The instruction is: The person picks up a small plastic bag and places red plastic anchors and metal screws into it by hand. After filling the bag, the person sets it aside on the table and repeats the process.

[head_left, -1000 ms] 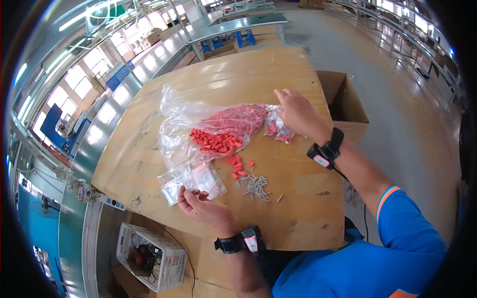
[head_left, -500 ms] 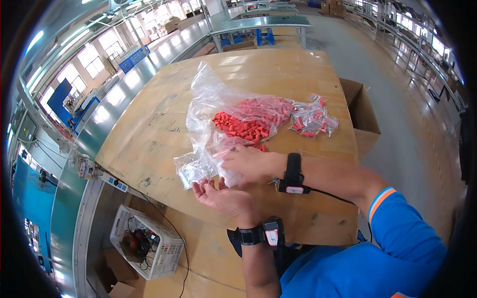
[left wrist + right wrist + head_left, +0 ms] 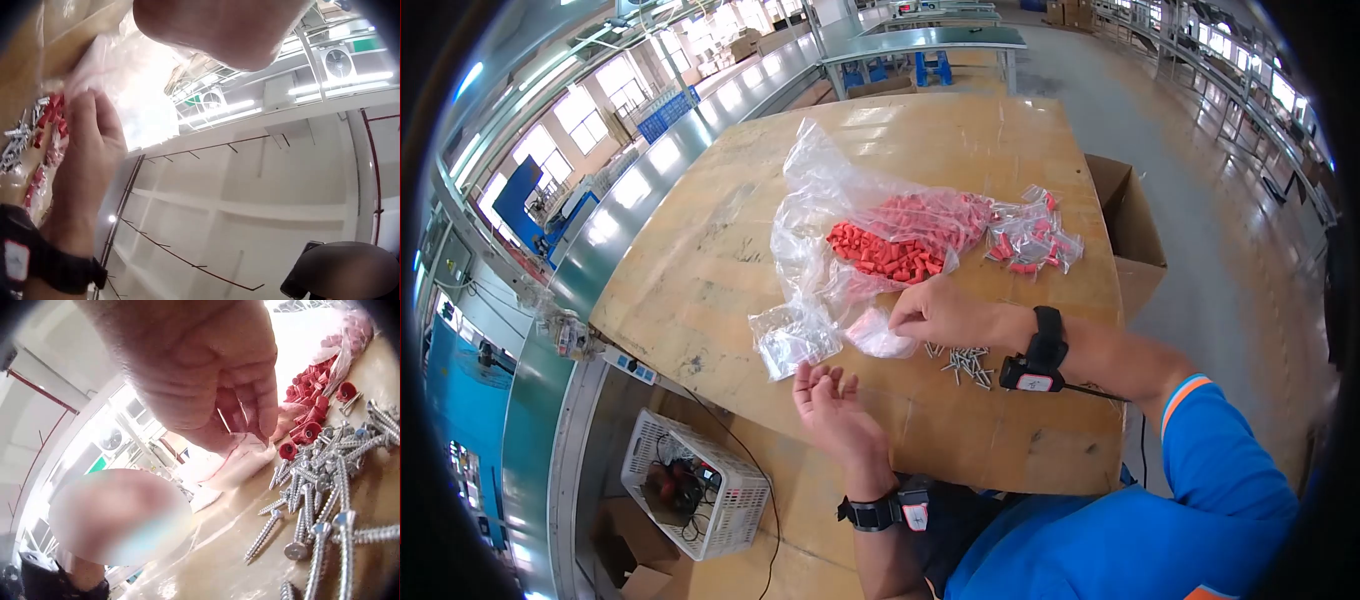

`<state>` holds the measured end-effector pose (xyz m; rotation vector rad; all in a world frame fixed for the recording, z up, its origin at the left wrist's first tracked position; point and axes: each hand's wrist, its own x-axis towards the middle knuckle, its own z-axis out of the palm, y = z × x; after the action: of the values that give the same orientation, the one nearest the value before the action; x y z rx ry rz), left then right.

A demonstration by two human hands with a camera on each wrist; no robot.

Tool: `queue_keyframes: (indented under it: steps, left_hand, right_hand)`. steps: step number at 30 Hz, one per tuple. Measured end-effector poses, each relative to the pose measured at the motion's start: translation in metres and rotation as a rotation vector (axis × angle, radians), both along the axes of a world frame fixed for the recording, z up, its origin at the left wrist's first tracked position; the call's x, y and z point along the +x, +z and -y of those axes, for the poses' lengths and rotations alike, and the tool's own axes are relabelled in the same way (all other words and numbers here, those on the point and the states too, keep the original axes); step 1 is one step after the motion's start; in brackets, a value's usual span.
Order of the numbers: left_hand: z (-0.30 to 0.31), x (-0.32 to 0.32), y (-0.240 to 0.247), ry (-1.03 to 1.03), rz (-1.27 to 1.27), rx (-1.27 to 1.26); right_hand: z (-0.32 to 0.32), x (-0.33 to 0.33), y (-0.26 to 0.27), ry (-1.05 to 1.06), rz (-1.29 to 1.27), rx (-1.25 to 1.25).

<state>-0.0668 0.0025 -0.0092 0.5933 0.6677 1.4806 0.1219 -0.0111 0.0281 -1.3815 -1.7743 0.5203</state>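
Note:
My right hand (image 3: 900, 320) pinches a small clear bag (image 3: 877, 336) by its edge, just left of a pile of loose screws (image 3: 965, 362) on the wooden table (image 3: 700, 250). In the right wrist view the fingers (image 3: 250, 406) hold the small clear bag (image 3: 240, 459) above the screws (image 3: 319, 506) and some red plugs (image 3: 306, 406). My left hand (image 3: 822, 382) lies palm up with relaxed fingers at the table's front edge, holding nothing. A stack of empty small bags (image 3: 795, 340) lies just beyond it.
A large clear bag of red plugs (image 3: 900, 240) lies open mid-table, with several small filled bags (image 3: 1030, 240) to its right. An open cardboard box (image 3: 1130, 225) stands off the right edge. A white basket (image 3: 690, 500) sits on the floor below the front edge.
My right hand came back from the filled bags at the far right to the stack by my left palm, then drew one small bag rightward. The left hand stayed palm up.

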Motion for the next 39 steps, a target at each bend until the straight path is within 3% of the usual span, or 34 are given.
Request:
queue_keyframes:
  steps: [5,8,14,20,21,23,26,29,32,35,39]
  left_hand:
    - [0.01,0.009,0.006,-0.216,-0.158,-0.053]
    - [0.007,0.01,-0.001,-0.182,-0.335,0.133]
    - [-0.012,-0.013,-0.013,-0.089,-0.528,0.257]
    - [-0.009,-0.031,-0.001,-0.346,-0.586,0.316]
    - [-0.005,-0.026,-0.007,-0.303,-0.579,0.326]
    - [-0.016,-0.03,-0.013,-0.111,-0.946,0.496]
    - [-0.031,-0.042,-0.01,0.102,-1.278,0.576]
    - [-0.056,-0.053,-0.012,0.246,-1.463,0.495]
    - [-0.087,-0.052,-0.006,0.264,-1.629,0.351]
    - [-0.089,-0.043,0.001,0.206,-1.794,0.371]
    - [-0.095,-0.051,-0.009,0.143,-1.459,0.202]
  right_hand:
    - [0.002,0.002,0.015,-0.089,-0.142,-0.125]
    - [0.004,0.003,0.022,-0.046,-0.19,-0.087]
    - [0.016,0.001,0.047,-0.062,-0.182,-0.141]
    - [0.02,-0.008,0.032,0.069,-0.065,0.079]
    - [0.018,-0.01,0.028,0.098,-0.054,0.103]
    - [0.012,-0.009,0.014,0.149,-0.031,0.15]
    - [0.004,0.0,-0.005,0.35,0.297,0.145]
    - [-0.001,-0.012,0.013,0.368,0.182,0.22]
    - [-0.015,-0.03,0.017,0.379,0.11,0.088]
    - [-0.029,-0.04,0.004,0.343,0.161,-0.018]
    - [-0.028,-0.041,0.0,0.331,0.129,-0.03]
